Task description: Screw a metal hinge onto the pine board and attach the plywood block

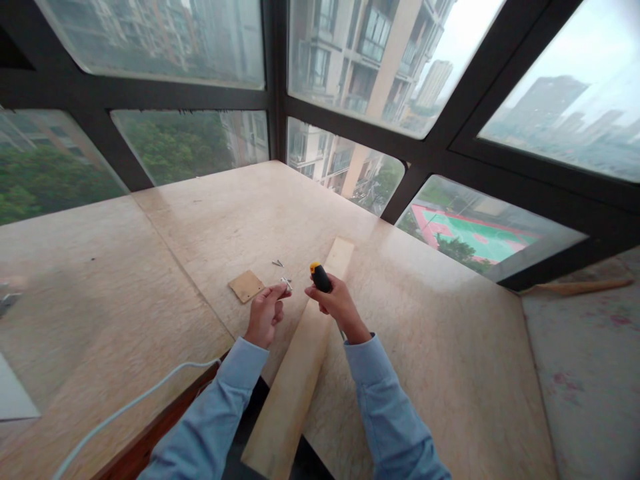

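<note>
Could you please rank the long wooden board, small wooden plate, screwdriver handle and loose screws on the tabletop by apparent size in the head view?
1. Long wooden board
2. Small wooden plate
3. Screwdriver handle
4. Loose screws

Site: you are likely in an upper-floor home, at a corner window. Evidence: broad pale ledge before you; outside, a tall block and, well below you, a court; at your right, a flowered wall.
</note>
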A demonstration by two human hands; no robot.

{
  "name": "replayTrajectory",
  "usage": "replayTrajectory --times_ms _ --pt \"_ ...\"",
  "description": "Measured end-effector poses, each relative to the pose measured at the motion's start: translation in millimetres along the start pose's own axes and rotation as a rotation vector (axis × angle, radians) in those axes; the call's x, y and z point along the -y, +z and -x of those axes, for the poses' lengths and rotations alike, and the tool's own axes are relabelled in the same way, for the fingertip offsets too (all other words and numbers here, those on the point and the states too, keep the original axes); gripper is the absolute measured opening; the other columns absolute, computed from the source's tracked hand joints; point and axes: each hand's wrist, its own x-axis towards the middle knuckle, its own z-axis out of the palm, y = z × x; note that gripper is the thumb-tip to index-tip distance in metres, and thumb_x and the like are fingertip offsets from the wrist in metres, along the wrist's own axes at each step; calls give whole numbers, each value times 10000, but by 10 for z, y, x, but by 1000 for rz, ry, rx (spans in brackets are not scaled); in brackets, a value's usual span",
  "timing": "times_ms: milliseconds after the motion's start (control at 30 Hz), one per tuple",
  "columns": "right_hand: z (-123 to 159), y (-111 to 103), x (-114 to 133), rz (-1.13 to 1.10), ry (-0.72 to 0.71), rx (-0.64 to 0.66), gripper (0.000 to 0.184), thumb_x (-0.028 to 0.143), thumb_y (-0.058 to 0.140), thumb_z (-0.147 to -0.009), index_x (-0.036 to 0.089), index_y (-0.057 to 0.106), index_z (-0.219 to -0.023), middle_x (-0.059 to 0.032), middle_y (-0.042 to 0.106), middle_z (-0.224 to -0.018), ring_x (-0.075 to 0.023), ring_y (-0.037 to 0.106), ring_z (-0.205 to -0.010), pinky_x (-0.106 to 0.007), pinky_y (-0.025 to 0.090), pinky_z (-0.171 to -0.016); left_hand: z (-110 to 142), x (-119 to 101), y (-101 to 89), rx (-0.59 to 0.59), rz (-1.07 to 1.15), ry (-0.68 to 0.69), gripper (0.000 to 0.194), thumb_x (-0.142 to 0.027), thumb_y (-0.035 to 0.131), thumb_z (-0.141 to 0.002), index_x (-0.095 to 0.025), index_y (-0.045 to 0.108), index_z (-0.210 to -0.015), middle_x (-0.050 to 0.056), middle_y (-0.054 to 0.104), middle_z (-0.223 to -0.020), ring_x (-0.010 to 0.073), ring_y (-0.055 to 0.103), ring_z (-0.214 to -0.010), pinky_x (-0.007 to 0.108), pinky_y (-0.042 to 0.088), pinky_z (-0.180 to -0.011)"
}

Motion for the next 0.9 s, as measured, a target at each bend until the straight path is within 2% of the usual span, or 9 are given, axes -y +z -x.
replayTrajectory --times_ms 100,233,367,467,533,633,767,900 --pt "-28 4 -28 -102 18 -5 336 373 702 -669 188 537 -896 36 573 -716 -86 522 -493 -209 391 -426 -126 -90 -165 -136 -30 67 329 -381 766 -591 -139 582 -717 -4 644 -661 -8 231 -328 162 144 -314" --pt "-46 29 -69 -191 57 3 426 270 634 -616 181 551 -1024 -36 632 -956 -110 617 -653 -217 452 -519 -276 -244 -398 -282 -298 187 295 -419 669 -648 -144 594 -726 -24 607 -638 23 253 -344 185 176 -326" --pt "-35 95 -88 -238 93 57 513 242 635 -593 171 568 -1096 -68 648 -1027 -145 673 -733 -246 499 -593 -415 -355 -554 -378 -591 228 280 -423 622 -692 -148 634 -739 -11 601 -634 94 441 -449 208 312 -411" --pt "-26 149 -91 -256 108 80 548 259 670 -605 171 567 -1136 -74 654 -1045 -154 691 -746 -267 526 -638 -511 -383 -581 -352 -857 288 241 -378 586 -752 -149 651 -710 41 668 -684 160 592 -621 239 407 -551" --pt "-26 178 -95 -253 115 82 556 277 690 -622 168 565 -1153 -72 660 -1033 -151 695 -738 -268 532 -644 -558 -386 -555 -287 -1039 312 229 -349 568 -793 -158 666 -714 70 711 -749 190 644 -730 254 429 -632" --pt "-38 221 -110 -262 129 84 547 283 718 -643 163 576 -1158 -71 675 -1014 -149 699 -727 -262 538 -635 -595 -395 -474 -204 -1255 260 247 -338 526 -856 -180 696 -770 89 740 -808 219 677 -807 276 440 -677" --pt "-82 303 -151 -287 151 92 550 270 750 -653 170 588 -1169 -63 695 -1001 -156 713 -725 -266 558 -639 -605 -446 -345 -178 -1492 198 284 -321 480 -899 -178 723 -864 135 747 -918 265 697 -911 314 469 -733" --pt "-181 398 -185 -263 155 91 507 292 755 -658 168 595 -1122 -56 700 -982 -164 724 -719 -277 581 -649 -629 -507 -257 -129 -1607 202 305 -336 477 -913 -166 730 -910 161 739 -968 291 699 -957 348 495 -773"
